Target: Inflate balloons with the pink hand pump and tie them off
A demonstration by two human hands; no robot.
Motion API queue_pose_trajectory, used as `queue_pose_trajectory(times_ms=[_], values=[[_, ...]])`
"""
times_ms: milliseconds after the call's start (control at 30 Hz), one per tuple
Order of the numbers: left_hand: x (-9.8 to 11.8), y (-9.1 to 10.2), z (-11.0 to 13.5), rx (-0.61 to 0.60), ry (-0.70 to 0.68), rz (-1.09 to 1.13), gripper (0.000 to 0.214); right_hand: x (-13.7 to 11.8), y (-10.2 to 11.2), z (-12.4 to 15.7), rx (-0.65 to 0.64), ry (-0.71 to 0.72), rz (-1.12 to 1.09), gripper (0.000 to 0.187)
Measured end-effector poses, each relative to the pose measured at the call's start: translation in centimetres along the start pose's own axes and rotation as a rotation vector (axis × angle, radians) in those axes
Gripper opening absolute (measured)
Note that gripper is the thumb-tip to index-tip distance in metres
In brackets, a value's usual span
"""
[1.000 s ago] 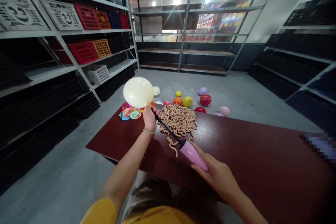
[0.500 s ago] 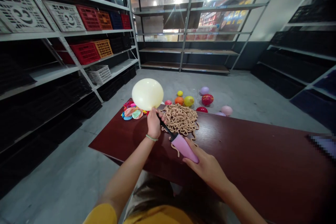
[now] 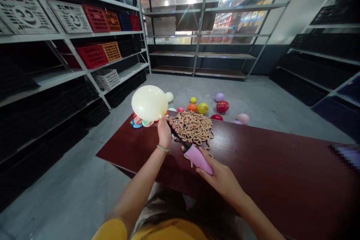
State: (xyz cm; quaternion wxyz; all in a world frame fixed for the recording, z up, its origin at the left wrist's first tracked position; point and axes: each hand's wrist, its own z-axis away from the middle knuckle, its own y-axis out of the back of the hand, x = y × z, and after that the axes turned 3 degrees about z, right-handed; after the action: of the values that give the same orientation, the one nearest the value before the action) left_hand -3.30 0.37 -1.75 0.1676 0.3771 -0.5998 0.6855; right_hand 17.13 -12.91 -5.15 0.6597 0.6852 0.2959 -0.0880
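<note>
Metal shelving (image 3: 199,56) lined the far wall and both sides of the room. The left-hand shelving carried plastic crates (image 3: 92,54) in white, red, orange and blue. The grey floor (image 3: 267,93) stretched between the shelving and the desk. The dark red desk (image 3: 267,165) ran from the centre of the view to the right, with its left end nearest the crates.

A heap of tan cords (image 3: 194,127) lay on the far left part of the desk. The balloon (image 3: 149,102), pale yellow and inflated, was held in the air above the far left corner of the desk, just left of the heap. The pump (image 3: 197,156) lay slantwise above the desk, with its pink barrel on the near side and its black rod pointing up and left to the neck of the balloon.

The left hand (image 3: 164,133) was at the far end of the rod, its fingers clamped around the neck of the balloon. The right hand (image 3: 222,180) was at the near end of the pump, its fingers clamped on the pink barrel.

Loose balloons (image 3: 222,106) of several colours lay on the floor just beyond the desk. Flat balloons (image 3: 139,122) lay on the desk corner beneath the inflated one. A thin wristband (image 3: 163,148) circled the left wrist.
</note>
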Motion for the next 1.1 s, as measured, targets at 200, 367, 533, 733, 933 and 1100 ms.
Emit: queue_pose_trajectory(times_ms=[200,367,533,733,933,1100], values=[[-1.2,-0.1,1.5,-0.053,0.064,-0.058,0.031,-2.2,-1.0,-1.9,-0.065,-0.075,-0.155,0.071],[1.1,-0.2,-1.1,-0.063,0.018,-0.061,0.028,-0.5,-1.2,0.3,-0.071,-0.061,-0.110,0.068],[2.8,-0.6,-3.5,-0.012,0.004,-0.028,0.026,1.1,-1.1,2.2,0.008,-0.103,0.032,0.061],[-0.3,-1.4,-0.7,-0.046,0.040,0.044,0.030,0.0,-0.8,0.4,0.004,-0.118,0.024,0.057],[-3.0,-1.1,2.0,-0.056,0.104,-0.031,0.031,-1.3,-1.0,-1.8,-0.008,-0.130,-0.026,0.056],[-2.8,-0.5,1.3,-0.033,0.106,-0.058,0.029,-0.2,-1.1,0.2,-0.006,-0.111,-0.020,0.058]])
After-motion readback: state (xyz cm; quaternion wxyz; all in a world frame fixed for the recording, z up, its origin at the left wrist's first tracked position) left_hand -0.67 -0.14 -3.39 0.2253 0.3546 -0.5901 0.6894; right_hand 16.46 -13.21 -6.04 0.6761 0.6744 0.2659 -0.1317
